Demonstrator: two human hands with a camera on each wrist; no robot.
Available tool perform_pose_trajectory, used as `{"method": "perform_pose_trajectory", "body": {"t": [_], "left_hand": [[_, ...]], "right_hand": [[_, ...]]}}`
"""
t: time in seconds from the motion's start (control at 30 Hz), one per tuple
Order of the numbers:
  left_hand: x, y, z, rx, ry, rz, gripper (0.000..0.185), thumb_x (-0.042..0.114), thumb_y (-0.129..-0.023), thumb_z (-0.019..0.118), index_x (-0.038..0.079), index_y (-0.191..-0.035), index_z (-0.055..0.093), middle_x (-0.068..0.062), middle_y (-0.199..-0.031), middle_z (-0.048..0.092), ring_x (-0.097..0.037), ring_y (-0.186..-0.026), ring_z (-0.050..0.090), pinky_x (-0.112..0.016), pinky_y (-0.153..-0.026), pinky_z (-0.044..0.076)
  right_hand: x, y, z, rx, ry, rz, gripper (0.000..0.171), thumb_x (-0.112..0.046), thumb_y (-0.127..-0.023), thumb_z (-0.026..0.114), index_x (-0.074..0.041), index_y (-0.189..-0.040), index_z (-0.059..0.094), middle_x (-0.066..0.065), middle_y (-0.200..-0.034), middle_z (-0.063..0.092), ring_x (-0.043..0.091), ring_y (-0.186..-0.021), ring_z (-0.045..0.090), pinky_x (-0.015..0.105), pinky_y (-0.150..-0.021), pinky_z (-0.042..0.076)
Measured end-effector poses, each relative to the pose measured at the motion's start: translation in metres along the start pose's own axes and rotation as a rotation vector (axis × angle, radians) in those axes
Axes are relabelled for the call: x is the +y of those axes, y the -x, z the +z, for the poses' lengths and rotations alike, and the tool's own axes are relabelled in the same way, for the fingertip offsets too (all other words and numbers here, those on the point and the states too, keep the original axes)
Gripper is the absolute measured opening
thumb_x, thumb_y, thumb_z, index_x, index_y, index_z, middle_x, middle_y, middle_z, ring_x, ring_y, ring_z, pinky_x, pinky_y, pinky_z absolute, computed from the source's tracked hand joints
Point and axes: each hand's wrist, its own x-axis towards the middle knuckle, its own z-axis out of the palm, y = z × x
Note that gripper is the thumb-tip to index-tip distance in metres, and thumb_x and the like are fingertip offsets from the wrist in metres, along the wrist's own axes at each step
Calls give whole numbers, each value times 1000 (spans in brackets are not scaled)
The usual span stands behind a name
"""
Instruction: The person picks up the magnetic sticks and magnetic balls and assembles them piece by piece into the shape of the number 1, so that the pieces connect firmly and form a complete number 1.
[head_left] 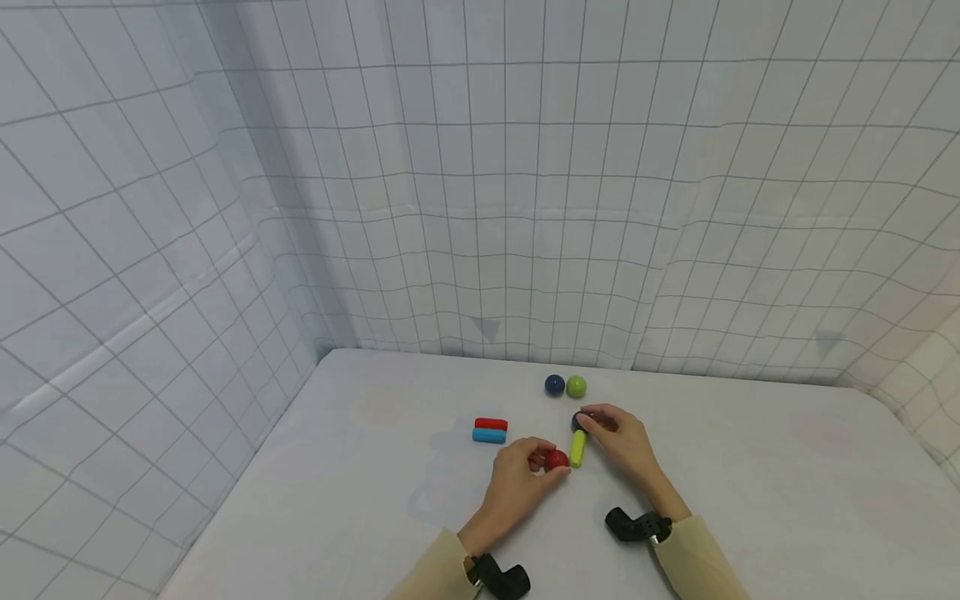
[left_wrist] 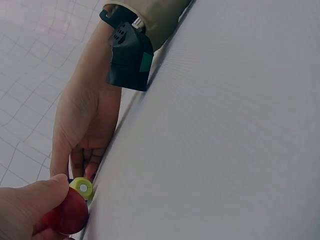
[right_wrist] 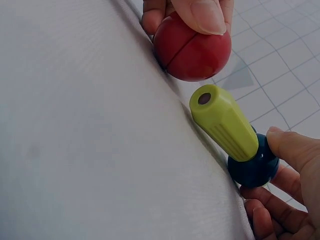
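My left hand (head_left: 522, 473) pinches a red ball (head_left: 556, 460) between thumb and fingers, low over the table. My right hand (head_left: 619, 439) grips a dark blue ball (right_wrist: 254, 165) with thumb and fingertips. One end of a yellow-green ribbed stick (right_wrist: 225, 122) meets that blue ball. The stick's other end, with a small round dark spot in its face, points at the red ball. In the right wrist view a narrow gap shows between the red ball and the stick's end.
Beyond the hands, a dark blue ball (head_left: 554, 385) and a green ball (head_left: 576, 386) sit side by side. Left of them a red stick (head_left: 491, 423) and a blue stick (head_left: 489, 436) lie parallel on the white table (head_left: 360, 475). A gridded white curtain (head_left: 480, 200) hangs behind.
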Motion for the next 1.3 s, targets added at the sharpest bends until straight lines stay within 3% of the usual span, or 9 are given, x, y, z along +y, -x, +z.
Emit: {"method": "perform_pose_trajectory", "body": {"t": [0.6, 1.3], "left_hand": [[-3, 1, 3, 25, 88, 16, 30, 31, -72, 79, 11, -91, 68, 4, -78, 65, -4, -69, 58, -14, -61, 46], [4, 3, 1, 5, 70, -15, 31, 34, -70, 80, 14, -88, 66, 5, -75, 61, -5, -67, 53, -16, -61, 42]], "right_hand": [[3, 1, 1, -8, -15, 20, 36, -44, -84, 64, -16, -107, 68, 2, -95, 67, 14, -84, 57, 29, -76, 45], [-1, 1, -1, 4, -6, 5, 33, -41, -84, 65, -16, -106, 68, 2, -93, 66, 14, -84, 57, 30, -76, 44]]}}
